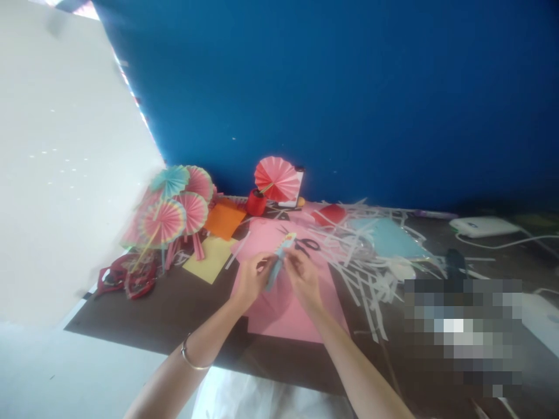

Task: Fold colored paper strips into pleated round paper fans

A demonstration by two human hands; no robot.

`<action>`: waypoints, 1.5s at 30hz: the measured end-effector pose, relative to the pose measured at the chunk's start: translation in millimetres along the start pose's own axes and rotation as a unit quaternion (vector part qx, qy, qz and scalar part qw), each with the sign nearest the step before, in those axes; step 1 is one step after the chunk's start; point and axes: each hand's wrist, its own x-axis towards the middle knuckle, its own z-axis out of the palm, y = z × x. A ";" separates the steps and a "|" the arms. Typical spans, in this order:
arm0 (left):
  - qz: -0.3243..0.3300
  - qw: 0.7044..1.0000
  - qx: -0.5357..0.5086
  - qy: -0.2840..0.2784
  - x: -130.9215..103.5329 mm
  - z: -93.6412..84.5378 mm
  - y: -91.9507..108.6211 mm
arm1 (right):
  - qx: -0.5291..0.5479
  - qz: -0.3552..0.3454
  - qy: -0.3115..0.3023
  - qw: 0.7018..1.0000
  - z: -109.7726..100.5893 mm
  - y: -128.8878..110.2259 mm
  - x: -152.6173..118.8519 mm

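Note:
Between my two hands is a narrow strip of folded light-blue paper (274, 272), with a yellow and orange edge at its far end. My left hand (253, 278) grips it from the left with thumb and fingers closed. From the right, my right hand (302, 276) pinches the same paper near its upper part. Both hands are above pink paper sheets (288, 323) lying on the dark table. Just beyond my right hand lie black-handled scissors (308, 247), partly hidden.
Pleated paper fans (161, 221) cluster at the left, near red-framed items (126, 274). Orange paper (225, 219) and yellow paper (209, 260) lie beside them. A pink fan (276, 179) stands in a red holder (256, 202). White paper strips (371, 291) and blue sheets (391, 237) spread rightward.

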 end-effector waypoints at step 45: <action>-0.147 0.967 -0.206 0.041 16.6 -2.9 -3.3 | 0.112 0.095 -0.002 0.989 -2.0 8.3 8.0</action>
